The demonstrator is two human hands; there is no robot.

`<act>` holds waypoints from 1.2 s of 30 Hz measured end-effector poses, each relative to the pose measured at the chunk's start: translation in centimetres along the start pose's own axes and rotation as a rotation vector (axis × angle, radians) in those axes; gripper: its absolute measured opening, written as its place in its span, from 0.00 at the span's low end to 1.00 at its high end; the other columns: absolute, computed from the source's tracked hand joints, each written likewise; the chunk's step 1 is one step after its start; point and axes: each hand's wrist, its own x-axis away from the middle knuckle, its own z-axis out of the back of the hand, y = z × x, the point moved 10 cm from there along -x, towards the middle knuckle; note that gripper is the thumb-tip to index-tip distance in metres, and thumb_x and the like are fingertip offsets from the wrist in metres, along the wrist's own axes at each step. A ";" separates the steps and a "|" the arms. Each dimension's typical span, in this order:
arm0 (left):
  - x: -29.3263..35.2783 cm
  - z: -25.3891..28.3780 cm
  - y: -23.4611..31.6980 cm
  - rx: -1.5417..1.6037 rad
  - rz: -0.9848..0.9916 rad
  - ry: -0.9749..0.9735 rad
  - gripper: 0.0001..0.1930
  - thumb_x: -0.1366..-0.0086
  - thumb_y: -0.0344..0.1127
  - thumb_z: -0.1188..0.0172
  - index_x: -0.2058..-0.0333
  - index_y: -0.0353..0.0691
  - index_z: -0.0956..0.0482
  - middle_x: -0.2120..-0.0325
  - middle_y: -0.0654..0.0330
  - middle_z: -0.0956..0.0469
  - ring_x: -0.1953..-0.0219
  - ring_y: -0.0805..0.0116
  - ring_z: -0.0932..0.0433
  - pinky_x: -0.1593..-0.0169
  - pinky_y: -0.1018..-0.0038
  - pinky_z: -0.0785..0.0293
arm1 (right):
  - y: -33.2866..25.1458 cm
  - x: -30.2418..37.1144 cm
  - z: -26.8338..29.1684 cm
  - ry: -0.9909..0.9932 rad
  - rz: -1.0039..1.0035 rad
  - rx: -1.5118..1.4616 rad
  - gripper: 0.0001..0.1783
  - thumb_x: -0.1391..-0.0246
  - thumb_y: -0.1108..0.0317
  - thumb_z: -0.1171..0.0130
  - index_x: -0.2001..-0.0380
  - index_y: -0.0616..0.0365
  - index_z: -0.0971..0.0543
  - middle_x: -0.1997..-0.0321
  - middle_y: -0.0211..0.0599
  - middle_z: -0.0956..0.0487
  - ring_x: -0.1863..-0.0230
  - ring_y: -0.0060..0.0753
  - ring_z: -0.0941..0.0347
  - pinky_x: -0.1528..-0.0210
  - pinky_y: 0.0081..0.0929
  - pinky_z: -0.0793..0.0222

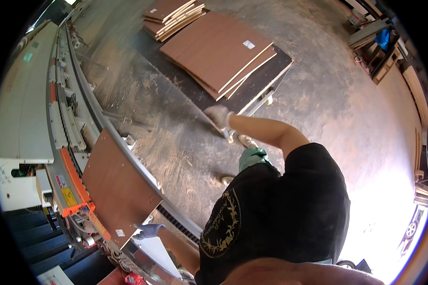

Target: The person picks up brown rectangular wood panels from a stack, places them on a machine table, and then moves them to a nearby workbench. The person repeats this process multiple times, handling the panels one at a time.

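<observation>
My left hand [150, 231], in a grey-blue glove, is at the near edge of a brown panel [121, 183], beside its white label. Its fingers close over that edge; their undersides are hidden. This panel lies flat along the machine's rail on my left. Stretched out ahead, my right hand [218, 116] wears a pale glove. It is closed round the near corner of a dark-topped trolley [176, 85]. A stack of larger brown panels [218, 50] rests on the trolley, with a second stack of panels [173, 19] behind it.
The long machine [57, 118] fills the left side, with an orange guard [76, 178] beside the panel. A curved grey rail [128, 159] runs along its floor side. Dusty concrete floor [318, 85] surrounds the trolley. Timber and a blue bag [382, 39] stand far right.
</observation>
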 end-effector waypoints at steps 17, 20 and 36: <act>41.5 -36.5 -14.7 -0.423 0.289 -1.221 0.38 0.43 0.40 0.42 0.42 0.26 0.52 0.44 0.44 0.42 0.43 0.58 0.39 0.41 0.69 0.44 | 25.7 5.9 -1.7 0.575 -0.744 -1.621 0.06 0.50 0.66 0.47 0.72 0.56 0.28 0.79 0.30 0.30 0.81 0.26 0.35 0.80 0.27 0.37; 40.8 -35.5 -18.9 -0.662 0.262 -1.154 0.39 0.47 0.53 0.39 0.48 0.24 0.38 0.51 0.46 0.32 0.51 0.62 0.31 0.49 0.71 0.34 | 21.0 12.9 1.3 -0.076 -0.869 -1.306 0.06 0.51 0.66 0.48 0.75 0.54 0.24 0.76 0.32 0.27 0.76 0.25 0.31 0.74 0.23 0.33; 26.4 -6.5 -3.0 -0.250 0.308 -0.599 0.21 0.43 0.53 0.43 0.72 0.36 0.21 0.82 0.71 0.30 0.77 0.81 0.37 0.73 0.80 0.36 | 17.7 6.9 5.2 0.082 -0.589 -1.315 0.25 0.48 0.55 0.44 0.55 0.66 0.29 0.56 0.38 0.25 0.57 0.31 0.28 0.55 0.26 0.30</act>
